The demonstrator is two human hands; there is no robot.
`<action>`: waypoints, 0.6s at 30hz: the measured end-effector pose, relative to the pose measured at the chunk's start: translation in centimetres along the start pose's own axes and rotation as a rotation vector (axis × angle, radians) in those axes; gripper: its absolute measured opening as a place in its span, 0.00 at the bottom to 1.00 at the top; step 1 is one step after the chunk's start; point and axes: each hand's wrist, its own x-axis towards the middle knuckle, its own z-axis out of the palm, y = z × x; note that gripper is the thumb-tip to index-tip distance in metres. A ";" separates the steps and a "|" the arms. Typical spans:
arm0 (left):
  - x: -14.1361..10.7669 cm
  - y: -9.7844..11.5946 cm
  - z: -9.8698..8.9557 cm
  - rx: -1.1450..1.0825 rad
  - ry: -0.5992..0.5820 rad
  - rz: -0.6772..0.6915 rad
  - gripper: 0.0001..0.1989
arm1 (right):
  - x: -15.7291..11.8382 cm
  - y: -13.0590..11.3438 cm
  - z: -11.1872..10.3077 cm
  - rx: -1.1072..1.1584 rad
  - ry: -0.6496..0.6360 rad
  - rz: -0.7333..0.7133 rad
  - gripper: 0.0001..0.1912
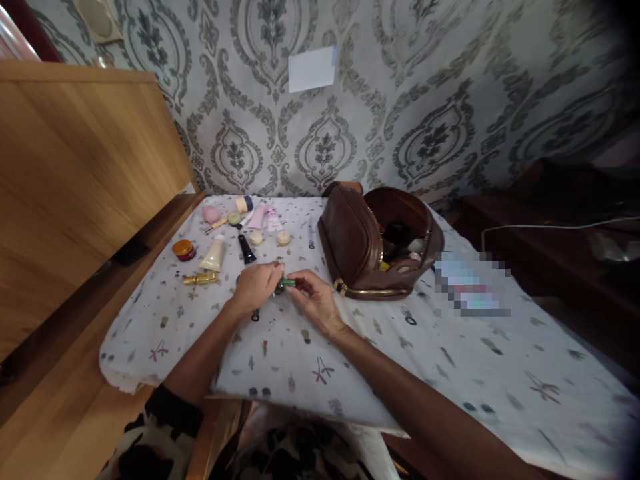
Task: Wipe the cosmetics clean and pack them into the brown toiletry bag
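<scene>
Over the middle of the cloth, my left hand (257,288) and my right hand (317,300) meet around a small green item (287,283), perhaps a little tube or bottle. Fingers of both hands are closed on it, and most of it is hidden by them. Just beyond my left hand lies a black tube (246,249). Two small round cream-coloured jars, a nearer-left jar (256,238) and a right jar (283,238), stand behind. A brown zip bag (350,233) gapes to the right of my right hand, with dark and yellow things inside.
Left on the patterned cloth (280,373) are a gold tube (200,279), a cream tube (214,253), a red jar with an orange lid (184,250), a pink sponge (211,214) and pink tubes (257,217). A blurred flat object (470,283) lies right of the bag. A wooden cabinet (85,167) borders the left.
</scene>
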 end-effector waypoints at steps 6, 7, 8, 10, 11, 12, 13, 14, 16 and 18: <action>0.7 -3.9 -0.5 -0.186 -0.068 -0.135 0.24 | 0.0 0.4 0.1 0.040 0.011 0.014 0.11; 0.8 -4.5 -0.5 -0.221 -0.083 -0.153 0.23 | 0.1 0.4 0.0 0.039 0.013 0.003 0.10; 0.9 -4.9 -0.6 -0.249 -0.094 -0.161 0.23 | 0.1 0.4 0.0 0.041 0.013 -0.006 0.09; 1.1 -5.5 -0.6 -0.281 -0.106 -0.155 0.22 | 0.2 0.4 0.0 0.059 0.020 0.005 0.09; 1.1 -5.7 -0.6 -0.290 -0.104 -0.145 0.22 | 0.2 0.4 -0.1 0.078 0.026 0.030 0.10; 1.1 -5.7 -0.6 -0.301 -0.098 -0.132 0.21 | 0.3 0.4 -0.1 0.101 0.036 0.068 0.13; 1.0 -5.6 -0.6 -0.315 -0.089 -0.113 0.21 | 0.3 0.5 -0.1 0.127 0.046 0.115 0.15; 1.0 -5.5 -0.6 -0.330 -0.078 -0.091 0.21 | 0.4 0.6 -0.1 0.152 0.046 0.167 0.17; 0.8 -5.2 -0.6 -0.342 -0.057 -0.043 0.20 | 0.5 0.7 -0.2 0.191 0.024 0.266 0.20; 0.7 -4.9 -0.6 -0.315 -0.048 -0.008 0.20 | 0.5 0.7 -0.3 0.212 -0.004 0.333 0.21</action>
